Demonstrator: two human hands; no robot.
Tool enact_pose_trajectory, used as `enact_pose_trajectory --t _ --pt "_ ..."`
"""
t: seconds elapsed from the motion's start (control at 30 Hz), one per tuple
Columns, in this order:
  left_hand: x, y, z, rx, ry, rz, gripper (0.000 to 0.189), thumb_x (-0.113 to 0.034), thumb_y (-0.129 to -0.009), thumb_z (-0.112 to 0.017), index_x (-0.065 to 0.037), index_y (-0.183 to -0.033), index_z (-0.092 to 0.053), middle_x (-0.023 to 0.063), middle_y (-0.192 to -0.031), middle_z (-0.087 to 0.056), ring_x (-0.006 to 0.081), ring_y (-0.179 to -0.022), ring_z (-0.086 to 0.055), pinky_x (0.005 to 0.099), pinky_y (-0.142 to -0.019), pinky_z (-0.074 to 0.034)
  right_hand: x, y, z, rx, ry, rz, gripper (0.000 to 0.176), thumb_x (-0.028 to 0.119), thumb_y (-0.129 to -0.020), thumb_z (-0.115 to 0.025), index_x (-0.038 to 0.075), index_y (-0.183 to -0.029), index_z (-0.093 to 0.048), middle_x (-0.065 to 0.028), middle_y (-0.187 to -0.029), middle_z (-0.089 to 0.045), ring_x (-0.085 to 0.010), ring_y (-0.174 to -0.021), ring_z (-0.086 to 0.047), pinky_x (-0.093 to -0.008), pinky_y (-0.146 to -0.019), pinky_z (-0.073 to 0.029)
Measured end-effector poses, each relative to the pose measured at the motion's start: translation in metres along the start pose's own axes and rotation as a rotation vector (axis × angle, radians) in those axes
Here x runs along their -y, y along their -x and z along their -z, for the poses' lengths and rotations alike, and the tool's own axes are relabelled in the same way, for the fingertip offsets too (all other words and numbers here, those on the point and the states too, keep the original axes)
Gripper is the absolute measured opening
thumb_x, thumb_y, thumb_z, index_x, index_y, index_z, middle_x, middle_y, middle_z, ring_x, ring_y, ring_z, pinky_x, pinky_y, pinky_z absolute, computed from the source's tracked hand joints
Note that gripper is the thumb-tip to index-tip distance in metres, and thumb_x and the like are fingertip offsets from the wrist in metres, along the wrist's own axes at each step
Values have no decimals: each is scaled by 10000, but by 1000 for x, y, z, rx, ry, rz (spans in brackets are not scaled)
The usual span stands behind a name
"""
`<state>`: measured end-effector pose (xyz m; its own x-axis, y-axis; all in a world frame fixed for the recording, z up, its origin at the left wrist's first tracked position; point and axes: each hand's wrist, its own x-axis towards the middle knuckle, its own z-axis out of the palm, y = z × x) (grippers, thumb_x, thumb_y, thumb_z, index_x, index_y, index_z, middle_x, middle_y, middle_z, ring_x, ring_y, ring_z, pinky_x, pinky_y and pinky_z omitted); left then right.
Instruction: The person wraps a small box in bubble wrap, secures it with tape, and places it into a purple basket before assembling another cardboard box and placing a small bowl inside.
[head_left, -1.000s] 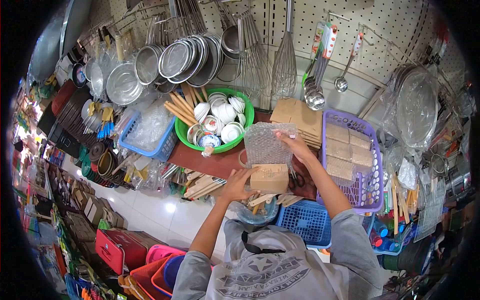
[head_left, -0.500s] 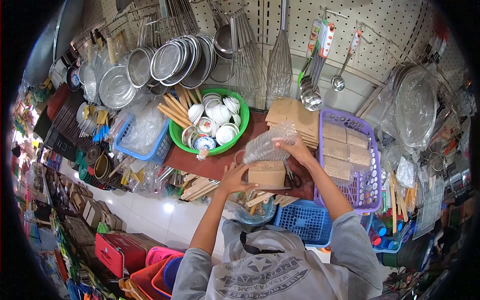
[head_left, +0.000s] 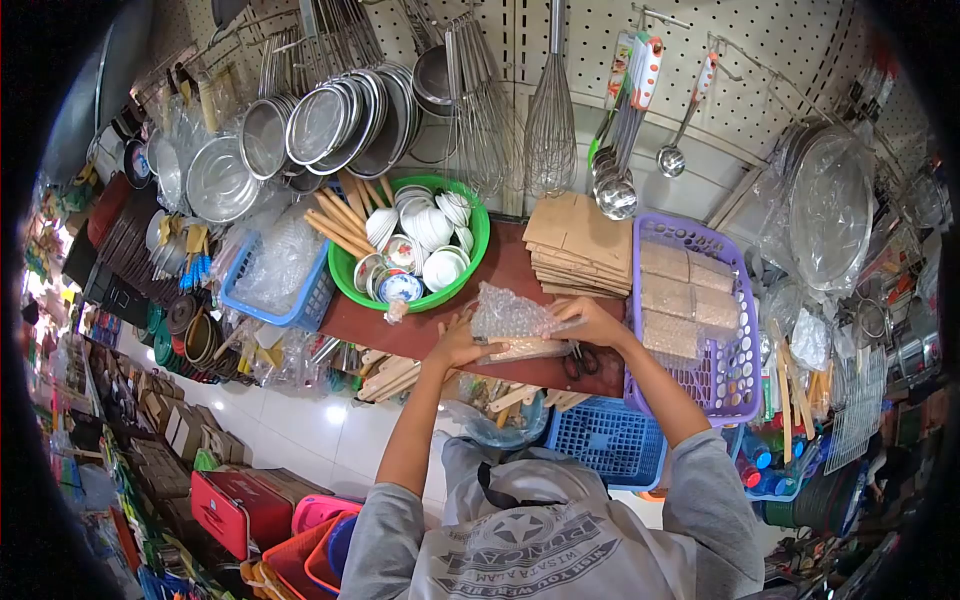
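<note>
A small cardboard box lies at the front of the brown tabletop, partly covered by bubble wrap. My left hand holds the box's left side, fingers bent around it. At the right end, my right hand has its fingers closed on the bubble wrap. Black-handled scissors rest just below my right hand. Behind the box stands a stack of flat cardboard. Wrapped boxes fill much of the purple basket on the right.
A green basin of small bowls and wooden-handled tools stands at the back left, beside a blue basket of clear plastic. Whisks, strainers and ladles hang above. Blue crates sit below the table edge.
My right hand has come down and left with the bubble wrap, which now lies over the box. My left hand has moved slightly left. The whole view has shifted a little.
</note>
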<state>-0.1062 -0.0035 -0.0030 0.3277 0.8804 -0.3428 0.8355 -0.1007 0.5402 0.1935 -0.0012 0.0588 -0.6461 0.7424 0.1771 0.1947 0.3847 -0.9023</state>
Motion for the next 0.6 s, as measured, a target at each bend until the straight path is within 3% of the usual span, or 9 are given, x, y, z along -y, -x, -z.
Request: enact_pose_trajectory --t 0.13,0.23,0.33,0.43,0.53,0.6 --pt "24 -18 -15 17 18 10 1142 -729 -673 -702 -105 -1547 -313 160 -1644 -184 409 -1516 -99 617 -1177 -92 0 3 -2 121 188 -10 280 120 -728 -787 74 -1004 -783 -107 -1030 -742 -273 -1080 -650 -381 -968 -493" --pt "39 -29 -24 24 94 -14 1056 -693 -682 -714 -184 -1535 -355 151 -1643 -196 441 -1507 -103 662 -1158 -84 0 1 -10 169 293 99 323 78 -695 -740 146 -1006 -797 -59 -1066 -743 -238 -1075 -646 -374 -976 -489" --pt "50 -39 -34 8 179 -77 971 -683 -685 -716 -233 -1495 -428 148 -1628 -244 473 -1490 -139 701 -1135 -91 5 1 -15 221 470 159 314 141 -725 -740 242 -1015 -805 17 -1108 -736 -222 -1106 -616 -361 -1007 -470" --pt "46 -31 -38 -72 199 -63 917 -687 -682 -718 -224 -1443 -503 148 -1592 -323 486 -1471 -193 714 -1123 -111 -1 2 -15 260 588 172 434 50 -680 -675 319 -995 -803 67 -1157 -708 -202 -1178 -567 -368 -1018 -450" --pt "19 -7 -23 -138 205 -16 887 -691 -672 -725 -208 -1397 -558 145 -1549 -394 471 -1450 -255 705 -1117 -137 3 1 -16 308 654 208 449 55 -669 -674 335 -996 -800 79 -1192 -688 -209 -1212 -539 -369 -1038 -437" --pt "15 -3 -22 -166 207 -9 855 -668 -674 -735 -201 -1373 -581 142 -1517 -435 451 -1431 -300 693 -1113 -157 3 2 -18 324 741 230 395 134 -693 -690 351 -1006 -796 93 -1199 -674 -186 -1205 -534 -354 -1045 -424"
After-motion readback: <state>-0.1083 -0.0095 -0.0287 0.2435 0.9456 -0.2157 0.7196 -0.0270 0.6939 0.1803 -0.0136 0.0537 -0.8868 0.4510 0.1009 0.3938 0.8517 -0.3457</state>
